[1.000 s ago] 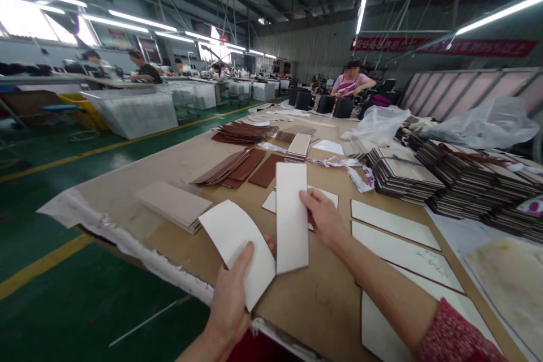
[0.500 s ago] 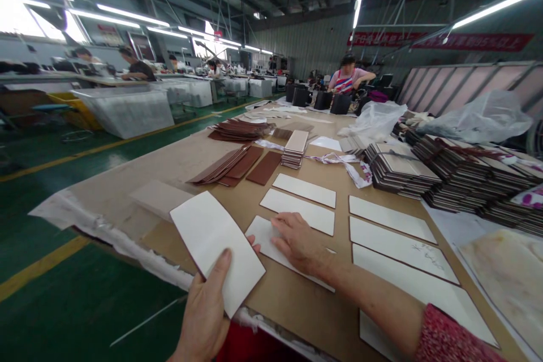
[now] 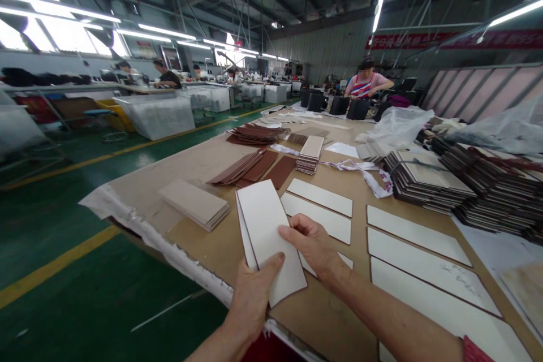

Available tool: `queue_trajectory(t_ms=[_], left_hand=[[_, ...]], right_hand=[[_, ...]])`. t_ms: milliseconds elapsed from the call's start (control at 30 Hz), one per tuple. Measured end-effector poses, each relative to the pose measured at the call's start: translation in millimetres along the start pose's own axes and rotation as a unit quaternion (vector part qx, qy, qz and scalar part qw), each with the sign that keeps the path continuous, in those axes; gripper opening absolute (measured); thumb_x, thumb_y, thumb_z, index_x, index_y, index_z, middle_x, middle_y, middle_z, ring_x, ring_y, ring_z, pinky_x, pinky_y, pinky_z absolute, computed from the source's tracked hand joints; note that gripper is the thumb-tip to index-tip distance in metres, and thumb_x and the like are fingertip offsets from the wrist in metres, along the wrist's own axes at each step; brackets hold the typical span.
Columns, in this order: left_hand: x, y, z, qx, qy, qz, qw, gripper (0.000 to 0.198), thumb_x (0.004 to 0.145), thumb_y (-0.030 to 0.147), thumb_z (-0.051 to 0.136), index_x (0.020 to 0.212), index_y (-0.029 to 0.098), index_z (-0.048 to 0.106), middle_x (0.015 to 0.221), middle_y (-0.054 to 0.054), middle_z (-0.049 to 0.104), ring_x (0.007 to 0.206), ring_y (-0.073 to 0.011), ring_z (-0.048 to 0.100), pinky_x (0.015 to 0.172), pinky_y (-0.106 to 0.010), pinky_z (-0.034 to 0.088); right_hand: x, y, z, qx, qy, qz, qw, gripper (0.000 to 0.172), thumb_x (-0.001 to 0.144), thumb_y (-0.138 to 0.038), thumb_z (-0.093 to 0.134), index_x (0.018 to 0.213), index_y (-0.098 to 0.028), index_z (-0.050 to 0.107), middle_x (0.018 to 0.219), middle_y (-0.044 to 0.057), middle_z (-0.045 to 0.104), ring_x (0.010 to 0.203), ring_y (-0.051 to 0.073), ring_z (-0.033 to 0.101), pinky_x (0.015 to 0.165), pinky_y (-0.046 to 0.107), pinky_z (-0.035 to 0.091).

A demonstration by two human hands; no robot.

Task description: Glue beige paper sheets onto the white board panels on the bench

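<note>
Over the table's front edge, my left hand [image 3: 257, 291] grips white rectangular panels [image 3: 271, 237] with dark edges, its thumb lying across the top one. At least two layers show along their left side. My right hand [image 3: 311, 240] has its thumb and fingertips closed on the right edge of the top panel. Behind that hand, a white panel [image 3: 348, 261] on the table is partly covered. Two more white panels [image 3: 324, 194] lie beyond it. To the right is a column of longer white panels [image 3: 418, 235], one with handwriting on it.
A stack of beige boards [image 3: 195, 202] lies left of my hands. Brown pieces [image 3: 254, 167] and a small beige stack [image 3: 310, 154] sit farther back. Dark-edged bundles [image 3: 428, 178] are piled at right. A co-worker [image 3: 367, 85] stands at the table's far end.
My right hand has come up from the panel on the table to the panel edge in my left hand. The held panels moved right and turned more upright. The view shifted left.
</note>
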State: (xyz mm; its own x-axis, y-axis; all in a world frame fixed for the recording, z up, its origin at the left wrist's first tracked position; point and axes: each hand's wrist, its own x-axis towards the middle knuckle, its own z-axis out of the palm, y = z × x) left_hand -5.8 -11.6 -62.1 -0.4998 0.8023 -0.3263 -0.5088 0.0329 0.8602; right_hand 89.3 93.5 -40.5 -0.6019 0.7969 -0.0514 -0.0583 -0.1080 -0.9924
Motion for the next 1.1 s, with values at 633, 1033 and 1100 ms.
queue_trajectory(t_ms=[633, 1033, 1100], left_hand=[[-1, 55, -40.7, -0.027, 0.215, 0.070, 0.974, 0.037, 0.087, 0.024, 0.066, 0.123, 0.024, 0.061, 0.104, -0.004, 0.074, 0.076, -0.0136, 0.072, 0.077, -0.025, 0.060], [0, 27, -41.9, 0.021, 0.091, -0.078, 0.993, 0.034, 0.084, 0.029, 0.068, 0.117, 0.019, 0.066, 0.104, -0.010, 0.073, 0.080, -0.0221, 0.072, 0.071, -0.034, 0.062], [0, 25, -42.4, 0.028, 0.085, -0.079, 0.993, 0.037, 0.084, 0.032, 0.068, 0.118, 0.019, 0.065, 0.106, -0.010, 0.073, 0.081, -0.0229, 0.072, 0.070, -0.035, 0.062]], right_hand=[[-38, 22, -7, -0.527, -0.062, -0.117, 0.839, 0.019, 0.095, -0.024, 0.053, 0.109, -0.018, 0.065, 0.099, 0.007, 0.066, 0.093, 0.022, 0.060, 0.085, 0.034, 0.047], [-59, 36, -45, -0.646, -0.093, -0.116, 0.748, 0.063, 0.098, -0.054, 0.040, 0.149, -0.017, 0.038, 0.158, 0.014, 0.027, 0.145, 0.032, 0.023, 0.117, 0.054, 0.021], [-57, 37, -48, -0.643, -0.111, -0.110, 0.750, 0.065, 0.098, -0.057, 0.037, 0.151, -0.018, 0.035, 0.160, 0.013, 0.023, 0.147, 0.031, 0.019, 0.118, 0.053, 0.017]])
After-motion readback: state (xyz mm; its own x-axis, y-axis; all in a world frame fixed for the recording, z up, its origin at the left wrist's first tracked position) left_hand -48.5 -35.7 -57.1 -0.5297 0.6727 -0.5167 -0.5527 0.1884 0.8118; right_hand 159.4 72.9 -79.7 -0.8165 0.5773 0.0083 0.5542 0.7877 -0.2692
